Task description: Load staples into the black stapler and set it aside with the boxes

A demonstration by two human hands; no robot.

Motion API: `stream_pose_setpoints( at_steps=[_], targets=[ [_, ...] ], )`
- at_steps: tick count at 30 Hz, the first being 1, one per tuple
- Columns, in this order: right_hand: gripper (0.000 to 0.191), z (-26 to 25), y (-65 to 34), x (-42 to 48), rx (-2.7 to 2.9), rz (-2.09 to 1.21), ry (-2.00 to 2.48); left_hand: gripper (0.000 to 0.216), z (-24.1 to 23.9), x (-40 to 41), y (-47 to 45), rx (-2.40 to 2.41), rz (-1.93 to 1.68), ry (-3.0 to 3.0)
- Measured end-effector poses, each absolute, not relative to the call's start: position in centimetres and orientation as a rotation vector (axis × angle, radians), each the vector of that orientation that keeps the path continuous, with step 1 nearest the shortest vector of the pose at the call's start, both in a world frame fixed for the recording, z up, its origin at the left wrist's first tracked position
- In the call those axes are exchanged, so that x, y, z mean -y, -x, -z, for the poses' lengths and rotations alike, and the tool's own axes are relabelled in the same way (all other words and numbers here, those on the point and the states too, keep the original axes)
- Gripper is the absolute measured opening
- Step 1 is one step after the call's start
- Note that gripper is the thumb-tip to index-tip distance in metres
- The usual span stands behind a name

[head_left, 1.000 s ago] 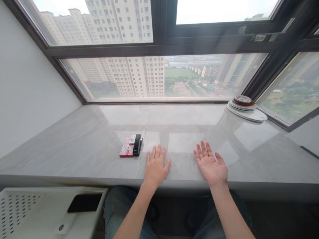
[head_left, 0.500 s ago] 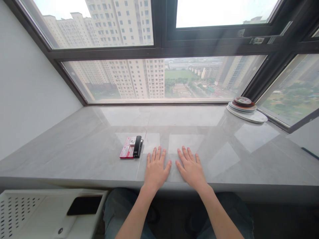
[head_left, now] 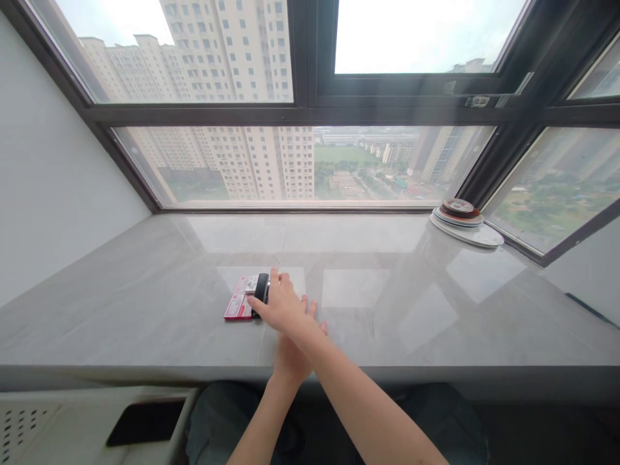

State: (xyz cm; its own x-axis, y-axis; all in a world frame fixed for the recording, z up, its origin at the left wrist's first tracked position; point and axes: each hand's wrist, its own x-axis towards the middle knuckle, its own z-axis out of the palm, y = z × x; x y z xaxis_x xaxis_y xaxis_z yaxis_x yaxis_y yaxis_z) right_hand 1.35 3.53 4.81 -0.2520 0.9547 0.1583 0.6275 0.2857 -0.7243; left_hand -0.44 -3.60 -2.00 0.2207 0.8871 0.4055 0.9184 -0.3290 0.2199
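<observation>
Right hand (head_left: 281, 303) on a black stapler (head_left: 261, 289), its arm crossed over the left hand (head_left: 290, 355)

At the near left, below the edge of the pale grey ledge (head_left: 121, 303), sits a white container (head_left: 80, 423) with rows of small holes at its left side. A black, flat, round-cornered slab (head_left: 145, 423) lies in it by the right rim; I cannot tell what it is.

On the ledge, left of the middle, lie flat red-and-white packs (head_left: 236, 307), with a small whitish pack (head_left: 251, 283) at their far right corner. Their contents are hidden. The stapler lies along the packs' right side, lengthwise from near to far; whether it overlaps them is unclear.

The right hand spans the stapler, thumb at its near left side and fingers along its right. I cannot tell whether they have closed tightly around it. The right forearm slants in from the near right, passing above the left hand, which is at the ledge's near edge, just right of the stapler. Its visible fingers are extended and a little apart, with nothing seen in them; the rest is covered.

At the far right, by the window corner, stands a stack of plates (head_left: 458, 219): a broad white one lowest, smaller ones above, and a small brown-rimmed dish (head_left: 458, 206) topmost.
</observation>
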Motion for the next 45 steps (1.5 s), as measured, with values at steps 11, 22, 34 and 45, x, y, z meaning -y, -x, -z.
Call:
stream_pose_setpoints(
  at_steps=[11, 22, 34, 45],
  targets=[
    [0.061, -5.6, -7.4, -6.4, 2.234, -0.599, 1.35, 0.028, -1.1, 4.8, 1.3, 1.834, 1.106, 2.551],
    [0.044, -3.1, -15.7, -0.4, 1.892, -0.346, 1.413, 0.051, -1.6, 4.1, -0.1, 1.66, 0.665, 2.628],
    [0.037, -3.0, -18.8, -4.2, 0.756, -0.884, 1.04, 0.053, -0.8, 2.9, -0.5, 1.773, 0.673, 2.515],
    [0.032, 0.2, -25.2, 0.2, 0.482, -1.32, 0.838, 0.052, -1.7, 3.0, 3.0, 1.919, 0.992, 2.268]
  ],
)
